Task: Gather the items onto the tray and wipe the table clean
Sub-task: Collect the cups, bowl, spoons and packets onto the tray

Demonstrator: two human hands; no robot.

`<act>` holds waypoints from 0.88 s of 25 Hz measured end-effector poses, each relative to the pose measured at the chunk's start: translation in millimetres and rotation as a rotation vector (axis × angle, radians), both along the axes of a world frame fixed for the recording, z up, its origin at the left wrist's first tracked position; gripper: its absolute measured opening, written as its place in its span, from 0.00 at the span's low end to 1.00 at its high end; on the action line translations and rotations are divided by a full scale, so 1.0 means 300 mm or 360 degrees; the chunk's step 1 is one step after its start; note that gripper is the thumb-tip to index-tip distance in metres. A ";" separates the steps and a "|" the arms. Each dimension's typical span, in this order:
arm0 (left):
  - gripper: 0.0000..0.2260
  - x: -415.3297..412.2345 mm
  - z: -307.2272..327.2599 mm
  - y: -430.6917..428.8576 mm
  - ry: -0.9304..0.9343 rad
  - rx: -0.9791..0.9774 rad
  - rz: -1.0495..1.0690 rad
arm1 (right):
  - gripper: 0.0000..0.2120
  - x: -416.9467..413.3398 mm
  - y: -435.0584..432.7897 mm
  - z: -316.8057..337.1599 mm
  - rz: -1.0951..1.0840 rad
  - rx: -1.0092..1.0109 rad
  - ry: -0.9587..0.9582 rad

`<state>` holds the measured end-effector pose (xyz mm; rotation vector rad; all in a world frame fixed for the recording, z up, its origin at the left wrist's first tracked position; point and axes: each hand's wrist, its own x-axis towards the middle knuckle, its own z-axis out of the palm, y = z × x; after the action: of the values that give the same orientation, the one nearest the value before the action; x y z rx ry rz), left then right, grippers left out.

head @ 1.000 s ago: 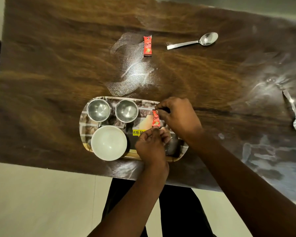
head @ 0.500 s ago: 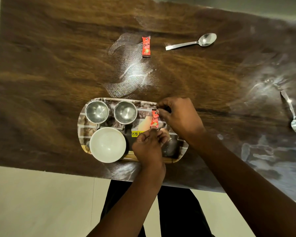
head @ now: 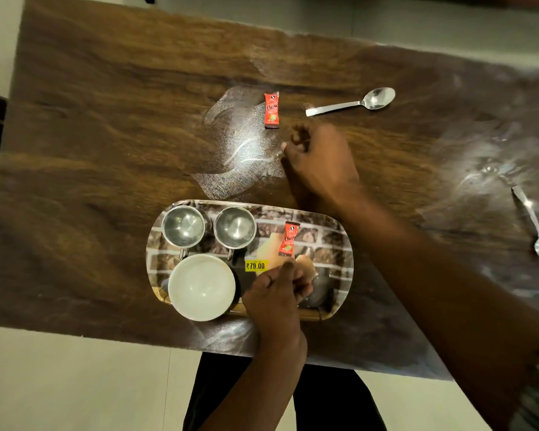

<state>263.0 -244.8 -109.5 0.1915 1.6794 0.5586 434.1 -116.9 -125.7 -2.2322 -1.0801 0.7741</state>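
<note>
Pinching sachet [head: 287, 243] upright: left hand [head: 276, 293] fingers | right hand [head: 319, 160] loosely curled, empty

Your right hand [head: 319, 160] is motion-blurred, so you cannot tell whether its fingers grip anything. Your left hand [head: 276, 293] hides part of the tray [head: 344, 244] and the sachet's [head: 288, 239] lower end. The right edge cuts off one spoon's [head: 532, 223] bowl.

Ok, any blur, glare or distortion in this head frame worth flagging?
Head view: the right hand is motion-blurred at its fingers; the wide lens bows the table edges; glare whitens the powdery smear and the table's right side; the sachet on the tray and the yellow price sticker stay sharp.
</note>
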 end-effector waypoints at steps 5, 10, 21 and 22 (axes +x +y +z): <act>0.06 -0.020 0.027 0.031 -0.0044 0.0077 -0.0101 | 0.15 0.046 0.249 -0.030 0.0226 -0.0040 -0.0308; 0.06 -0.031 0.019 0.041 -0.0041 0.0114 -0.0138 | 0.19 0.065 0.282 -0.047 0.0497 -0.0184 -0.0446; 0.08 -0.016 0.049 -0.040 -0.0213 0.0167 -0.0166 | 0.13 0.022 -0.286 0.129 -0.0097 -0.0103 0.0729; 0.09 -0.011 0.048 -0.051 -0.0226 0.0168 -0.0190 | 0.14 0.002 -0.353 0.124 -0.0088 -0.0203 0.0748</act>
<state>259.6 -260.0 -95.1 0.3193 1.4916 0.5584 434.8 -222.9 -88.5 -2.0192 -0.7536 1.2919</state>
